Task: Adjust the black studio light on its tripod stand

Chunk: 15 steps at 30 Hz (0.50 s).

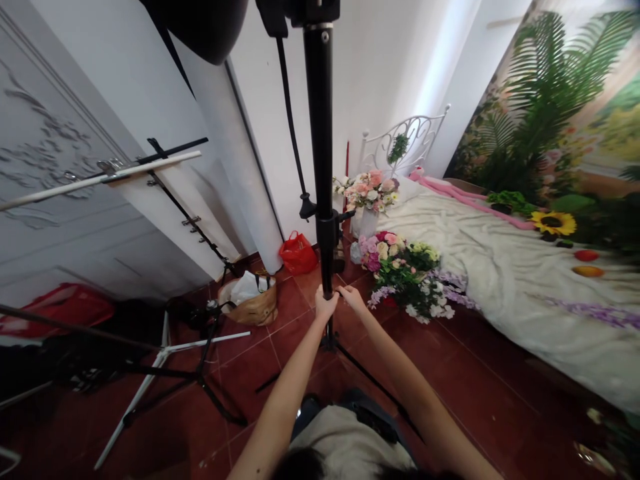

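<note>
A black light stand (319,133) rises upright right in front of me, its legs spread on the floor. Low on its pole, my left hand (326,304) is wrapped round the shaft. My right hand (353,299) is closed at the pole's right side, its fingertips against the stand; which part they grip is hidden. Above both hands sits a black collar (327,233) with a small lever pointing right. A black cable (290,113) runs down beside the pole to a dark fitting. Part of a black lamp housing (205,27) shows at the top.
To the left are a white-legged stand (155,367), a backdrop crossbar with clips (115,170), a woven basket (257,307) and a red bag (299,255). Artificial flowers (395,257) stand close on the right, beside a bed (490,267) with a cream cover.
</note>
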### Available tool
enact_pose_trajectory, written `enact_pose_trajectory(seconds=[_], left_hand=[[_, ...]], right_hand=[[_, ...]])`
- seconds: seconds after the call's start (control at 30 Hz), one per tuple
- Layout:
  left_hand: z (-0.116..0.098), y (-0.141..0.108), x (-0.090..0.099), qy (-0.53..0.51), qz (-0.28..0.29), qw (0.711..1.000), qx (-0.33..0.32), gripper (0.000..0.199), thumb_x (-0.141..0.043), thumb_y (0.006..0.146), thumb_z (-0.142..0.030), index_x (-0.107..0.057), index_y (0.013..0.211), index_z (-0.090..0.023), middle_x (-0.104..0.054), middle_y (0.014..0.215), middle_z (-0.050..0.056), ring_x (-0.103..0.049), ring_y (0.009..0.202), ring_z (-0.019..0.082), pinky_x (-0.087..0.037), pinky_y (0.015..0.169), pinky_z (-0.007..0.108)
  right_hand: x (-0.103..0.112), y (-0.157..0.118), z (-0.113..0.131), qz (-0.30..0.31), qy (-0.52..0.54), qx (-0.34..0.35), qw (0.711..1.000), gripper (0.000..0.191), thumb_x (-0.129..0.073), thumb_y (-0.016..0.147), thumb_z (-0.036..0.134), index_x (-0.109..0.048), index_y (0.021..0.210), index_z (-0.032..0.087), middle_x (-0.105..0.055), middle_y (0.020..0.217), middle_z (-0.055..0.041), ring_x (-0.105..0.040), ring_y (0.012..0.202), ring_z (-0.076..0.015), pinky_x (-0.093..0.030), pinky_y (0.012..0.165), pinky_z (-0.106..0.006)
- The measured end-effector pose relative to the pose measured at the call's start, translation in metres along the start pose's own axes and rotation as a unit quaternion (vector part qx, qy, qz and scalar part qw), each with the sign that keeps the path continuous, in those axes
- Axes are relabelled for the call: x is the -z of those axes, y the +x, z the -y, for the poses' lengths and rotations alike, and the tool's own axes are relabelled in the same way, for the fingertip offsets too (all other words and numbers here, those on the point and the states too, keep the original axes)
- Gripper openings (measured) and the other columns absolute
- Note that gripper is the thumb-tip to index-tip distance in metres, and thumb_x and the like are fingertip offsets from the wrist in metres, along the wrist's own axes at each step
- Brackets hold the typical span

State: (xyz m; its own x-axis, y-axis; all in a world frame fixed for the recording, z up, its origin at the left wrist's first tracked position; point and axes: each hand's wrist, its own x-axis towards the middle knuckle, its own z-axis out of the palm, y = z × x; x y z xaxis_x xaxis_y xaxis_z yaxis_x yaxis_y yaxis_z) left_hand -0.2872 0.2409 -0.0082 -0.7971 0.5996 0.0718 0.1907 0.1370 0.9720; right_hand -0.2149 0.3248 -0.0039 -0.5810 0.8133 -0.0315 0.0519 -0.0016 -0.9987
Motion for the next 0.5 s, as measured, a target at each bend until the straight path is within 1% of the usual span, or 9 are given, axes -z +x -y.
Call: enact_pose_trajectory(seconds=[0.1,0.17,0.23,0.33,0.43,0.5], left_hand=[[0.0,-0.001,-0.001,-0.002,-0.009,1.0,-0.009,0.018,-0.061,0.065,-0.027,-0.052,0.076,-0.017,-0.057,0.071,0.001,-0.056,0.066,0.013,-0.046,0.065,0.026],[0.0,-0.001,-0.001,-0.006,-0.014,1.0,-0.016,0.019,-0.061,0.064,-0.027,-0.053,0.078,-0.017,-0.059,0.074,0.002,-0.057,0.068,0.013,-0.046,0.067,0.026],[-0.001,-0.002,-0.001,-0.005,-0.023,1.0,-0.018,0.019,-0.062,0.063,-0.027,-0.053,0.077,-0.017,-0.06,0.075,0.002,-0.058,0.069,0.014,-0.046,0.068,0.027],[-0.004,-0.003,-0.001,0.0,-0.028,1.0,-0.009,0.018,-0.063,0.062,-0.027,-0.053,0.075,-0.017,-0.06,0.074,0.002,-0.059,0.07,0.014,-0.046,0.069,0.027],[-0.007,-0.003,0.0,-0.003,-0.019,1.0,-0.002,0.018,-0.063,0.063,-0.025,-0.055,0.076,-0.016,-0.061,0.076,0.003,-0.059,0.074,0.015,-0.047,0.071,0.027],[-0.008,-0.003,0.0,-0.007,-0.018,1.0,-0.007,0.018,-0.063,0.063,-0.023,-0.055,0.078,-0.016,-0.061,0.079,0.004,-0.059,0.076,0.015,-0.047,0.071,0.027]], right_hand=[[-0.009,0.001,-0.004,-0.023,0.015,0.012,1.0,0.035,-0.056,0.063,0.052,-0.056,0.065,0.017,-0.061,0.065,-0.0033,-0.056,0.06,-0.0146,-0.047,0.057,-0.027],[-0.012,-0.003,-0.008,-0.01,0.032,0.032,0.999,0.034,-0.054,0.066,0.05,-0.058,0.072,0.016,-0.064,0.077,-0.0062,-0.059,0.071,-0.0161,-0.048,0.067,-0.03],[-0.011,-0.009,-0.014,0.018,0.048,0.046,0.998,0.034,-0.052,0.069,0.049,-0.06,0.074,0.016,-0.066,0.081,-0.0075,-0.06,0.076,-0.0175,-0.049,0.072,-0.032],[-0.006,-0.016,-0.018,0.037,0.069,0.049,0.996,0.031,-0.05,0.072,0.046,-0.06,0.079,0.018,-0.066,0.085,-0.0065,-0.061,0.079,-0.0177,-0.049,0.074,-0.033],[-0.006,-0.013,-0.017,0.028,0.102,0.044,0.993,0.03,-0.051,0.071,0.042,-0.057,0.089,0.019,-0.064,0.094,-0.0056,-0.061,0.084,-0.0168,-0.05,0.074,-0.032],[-0.01,-0.007,-0.015,0.02,0.114,0.04,0.992,0.028,-0.052,0.069,0.039,-0.055,0.088,0.019,-0.063,0.092,-0.006,-0.061,0.082,-0.0167,-0.05,0.075,-0.033]])
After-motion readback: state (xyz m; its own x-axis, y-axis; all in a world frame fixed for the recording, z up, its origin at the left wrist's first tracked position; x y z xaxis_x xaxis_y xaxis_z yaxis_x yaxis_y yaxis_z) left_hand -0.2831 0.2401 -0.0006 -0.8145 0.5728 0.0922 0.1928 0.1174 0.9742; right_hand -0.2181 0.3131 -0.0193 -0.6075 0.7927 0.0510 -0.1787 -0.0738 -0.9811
